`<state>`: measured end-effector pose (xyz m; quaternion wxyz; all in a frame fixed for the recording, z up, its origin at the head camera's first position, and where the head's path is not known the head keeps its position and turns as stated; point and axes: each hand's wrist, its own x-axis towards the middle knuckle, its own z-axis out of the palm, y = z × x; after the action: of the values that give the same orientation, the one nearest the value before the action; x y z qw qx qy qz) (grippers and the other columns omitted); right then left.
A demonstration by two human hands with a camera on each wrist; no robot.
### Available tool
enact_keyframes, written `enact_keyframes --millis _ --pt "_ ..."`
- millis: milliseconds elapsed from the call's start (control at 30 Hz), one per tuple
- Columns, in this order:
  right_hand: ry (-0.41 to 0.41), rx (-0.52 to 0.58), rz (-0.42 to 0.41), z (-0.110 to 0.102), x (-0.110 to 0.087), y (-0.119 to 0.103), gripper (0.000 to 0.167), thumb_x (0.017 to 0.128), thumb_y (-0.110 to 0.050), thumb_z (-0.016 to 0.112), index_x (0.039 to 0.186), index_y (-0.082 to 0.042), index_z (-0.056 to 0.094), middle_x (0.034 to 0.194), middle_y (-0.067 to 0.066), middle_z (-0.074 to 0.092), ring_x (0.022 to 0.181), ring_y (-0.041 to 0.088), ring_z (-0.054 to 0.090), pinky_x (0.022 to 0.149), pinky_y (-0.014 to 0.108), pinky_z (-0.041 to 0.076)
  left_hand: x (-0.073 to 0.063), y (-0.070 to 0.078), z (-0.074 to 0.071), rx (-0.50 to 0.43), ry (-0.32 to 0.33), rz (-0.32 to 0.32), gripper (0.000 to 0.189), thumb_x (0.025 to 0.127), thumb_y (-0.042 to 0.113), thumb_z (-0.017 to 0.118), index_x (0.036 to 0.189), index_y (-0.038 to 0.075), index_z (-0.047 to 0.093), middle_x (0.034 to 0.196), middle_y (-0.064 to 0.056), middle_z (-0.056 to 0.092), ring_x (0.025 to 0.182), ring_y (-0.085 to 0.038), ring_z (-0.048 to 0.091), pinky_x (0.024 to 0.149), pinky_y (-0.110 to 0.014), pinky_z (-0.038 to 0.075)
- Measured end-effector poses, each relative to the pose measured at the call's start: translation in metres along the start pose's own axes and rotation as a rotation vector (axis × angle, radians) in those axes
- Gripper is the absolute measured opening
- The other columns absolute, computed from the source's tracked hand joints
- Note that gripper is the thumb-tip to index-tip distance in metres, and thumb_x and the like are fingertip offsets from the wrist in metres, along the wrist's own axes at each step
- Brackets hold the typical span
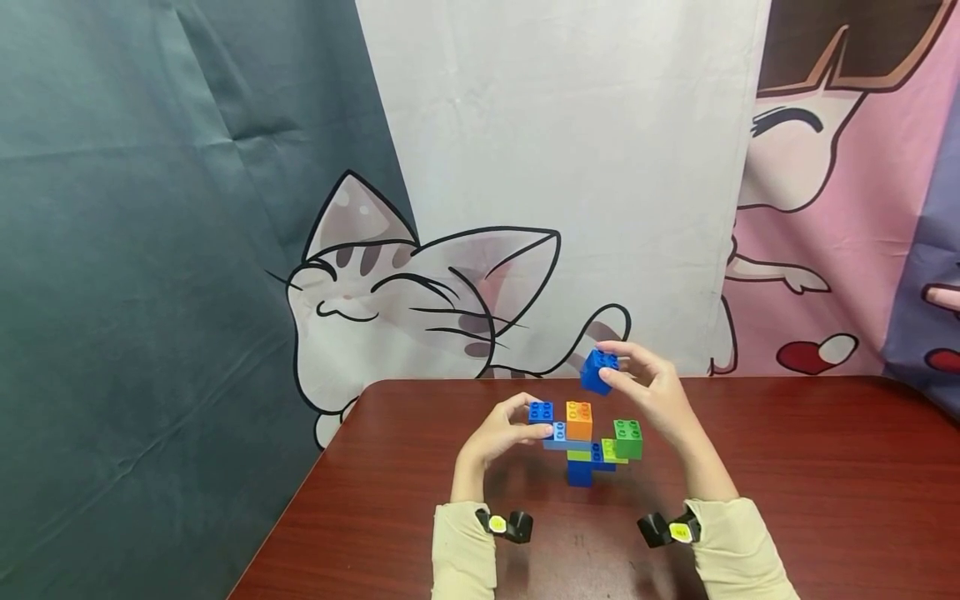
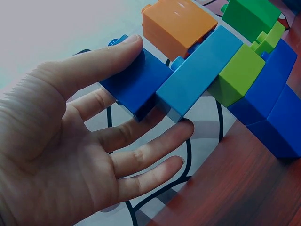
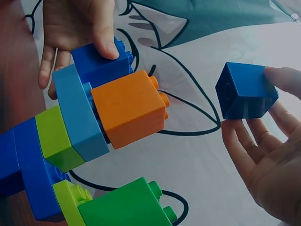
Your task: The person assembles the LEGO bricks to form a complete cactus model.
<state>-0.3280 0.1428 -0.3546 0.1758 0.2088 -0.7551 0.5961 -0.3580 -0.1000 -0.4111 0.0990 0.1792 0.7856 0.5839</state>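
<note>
A structure of joined toy building bricks stands in front of me. Its light blue brick point(image 2: 202, 70) carries an orange brick point(image 1: 579, 421) and, at the left end, a dark blue brick point(image 2: 136, 80). My left hand point(image 1: 498, 432) pinches that dark blue brick between thumb and fingers. On the right arm of the structure sits a green brick point(image 1: 628, 439) over a lime brick point(image 3: 70, 200). Above and apart from the structure, my right hand point(image 1: 652, 392) holds a separate blue brick point(image 3: 247, 92) by thumb and fingertips. Whether the structure's base touches the table cannot be told.
A reddish-brown wooden table point(image 1: 375, 500) lies under both hands. Behind it hangs a cloth backdrop point(image 1: 600, 167) with a cartoon cat point(image 1: 360, 350). Black camera mounts point(image 1: 517, 527) sit at both wrists, over light sleeves.
</note>
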Motion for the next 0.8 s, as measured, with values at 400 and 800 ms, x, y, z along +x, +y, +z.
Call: enact_keyframes --millis 400,800 --pt "-0.169 -0.070 0.002 0.003 0.001 0.007 0.032 0.093 -0.012 0.062 0.123 -0.001 0.058 0.114 0.023 0.065 0.088 0.002 0.064 0.078 0.020 0.055 0.000 0.000 0.000 -0.016 -0.005 -0.006 0.034 0.089 0.022 0.070 0.118 0.008 0.058 0.110 -0.013 0.065 0.091 -0.016 0.063 0.092 -0.043 0.055" --pt "-0.227 -0.107 0.029 0.007 0.001 0.014 0.029 0.093 -0.016 0.065 0.120 -0.004 0.060 0.112 0.019 0.067 0.095 0.020 0.067 0.079 0.028 0.057 0.002 -0.002 -0.001 -0.021 -0.013 0.004 0.034 0.088 0.022 0.071 0.117 0.007 0.058 0.108 -0.013 0.065 0.089 -0.015 0.064 0.090 -0.042 0.056"
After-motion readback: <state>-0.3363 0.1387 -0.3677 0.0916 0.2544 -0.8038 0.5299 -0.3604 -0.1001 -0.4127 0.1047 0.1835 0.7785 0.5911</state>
